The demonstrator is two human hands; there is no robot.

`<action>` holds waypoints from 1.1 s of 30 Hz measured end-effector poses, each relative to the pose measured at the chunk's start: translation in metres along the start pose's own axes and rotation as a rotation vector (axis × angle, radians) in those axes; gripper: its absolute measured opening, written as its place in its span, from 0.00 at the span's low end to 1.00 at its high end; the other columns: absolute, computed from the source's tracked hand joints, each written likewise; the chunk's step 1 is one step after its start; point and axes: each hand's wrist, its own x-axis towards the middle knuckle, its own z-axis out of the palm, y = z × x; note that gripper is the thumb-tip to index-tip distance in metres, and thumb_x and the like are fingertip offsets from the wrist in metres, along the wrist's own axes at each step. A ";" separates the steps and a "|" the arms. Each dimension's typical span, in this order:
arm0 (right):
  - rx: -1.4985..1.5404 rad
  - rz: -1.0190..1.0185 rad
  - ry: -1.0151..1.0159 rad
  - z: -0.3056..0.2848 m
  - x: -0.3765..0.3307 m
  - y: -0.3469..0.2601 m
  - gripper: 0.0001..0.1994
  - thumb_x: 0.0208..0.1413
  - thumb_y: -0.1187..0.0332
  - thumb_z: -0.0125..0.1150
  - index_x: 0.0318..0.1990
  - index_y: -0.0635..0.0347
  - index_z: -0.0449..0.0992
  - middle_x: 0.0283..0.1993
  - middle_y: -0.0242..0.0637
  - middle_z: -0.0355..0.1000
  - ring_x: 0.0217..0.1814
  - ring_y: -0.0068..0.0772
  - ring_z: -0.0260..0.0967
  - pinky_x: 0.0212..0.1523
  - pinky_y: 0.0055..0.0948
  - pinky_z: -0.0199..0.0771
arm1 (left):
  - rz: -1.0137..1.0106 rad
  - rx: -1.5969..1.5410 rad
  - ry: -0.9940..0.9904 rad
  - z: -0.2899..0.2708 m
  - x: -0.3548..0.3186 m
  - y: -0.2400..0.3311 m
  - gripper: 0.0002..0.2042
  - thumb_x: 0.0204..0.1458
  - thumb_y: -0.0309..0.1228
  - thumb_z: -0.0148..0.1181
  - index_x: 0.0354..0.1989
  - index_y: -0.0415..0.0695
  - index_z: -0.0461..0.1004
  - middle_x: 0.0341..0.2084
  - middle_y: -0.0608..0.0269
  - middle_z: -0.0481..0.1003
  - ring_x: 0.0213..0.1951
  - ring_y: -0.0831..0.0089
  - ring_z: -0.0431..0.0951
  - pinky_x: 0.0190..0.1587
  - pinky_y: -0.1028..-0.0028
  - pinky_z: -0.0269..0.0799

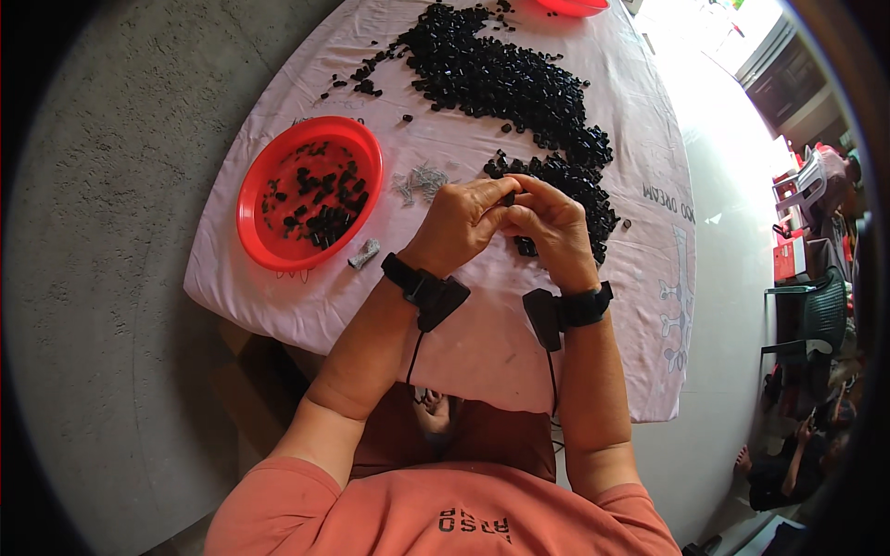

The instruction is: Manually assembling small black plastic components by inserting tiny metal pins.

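Observation:
My left hand (456,222) and my right hand (553,227) meet over the near end of a long heap of small black pieces (501,79). Both are closed in a pinch, fingertips together. A small black piece (508,198) shows between them, gripped by the left fingers. Whatever the right fingertips pinch is too small or hidden to name. Left of my left hand lie loose thin silvery bits (422,181). A short grey, silvery bundle (364,254) rests beside a round red basin (247,208), which holds more small black pieces.
A pale pink cloth (640,361) with printed drawings covers the table. Part of another red container (575,7) shows at the far edge. Black straps with small boxes and cables circle both my wrists. To the right are a green chair (820,310), a white chair (802,185) and people.

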 end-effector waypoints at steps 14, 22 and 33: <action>0.092 -0.055 -0.026 -0.002 0.001 0.001 0.25 0.57 0.77 0.67 0.63 0.63 0.70 0.42 0.36 0.79 0.42 0.19 0.76 0.42 0.21 0.79 | -0.042 -0.051 0.032 -0.002 0.003 0.002 0.15 0.54 0.29 0.66 0.49 0.37 0.78 0.35 0.53 0.82 0.35 0.67 0.83 0.38 0.70 0.78; 0.129 -0.025 0.196 -0.002 0.000 -0.011 0.17 0.67 0.71 0.56 0.61 0.65 0.69 0.43 0.43 0.79 0.42 0.29 0.79 0.42 0.23 0.80 | -0.045 0.006 0.097 -0.002 0.002 -0.001 0.14 0.51 0.25 0.69 0.47 0.38 0.79 0.34 0.57 0.81 0.36 0.72 0.82 0.40 0.73 0.77; -0.018 -0.090 0.344 -0.014 0.004 -0.001 0.07 0.66 0.73 0.56 0.48 0.65 0.76 0.39 0.41 0.79 0.34 0.26 0.80 0.33 0.19 0.78 | -0.214 0.093 0.269 -0.004 0.004 -0.009 0.11 0.51 0.25 0.67 0.42 0.38 0.79 0.33 0.53 0.80 0.30 0.65 0.80 0.35 0.69 0.75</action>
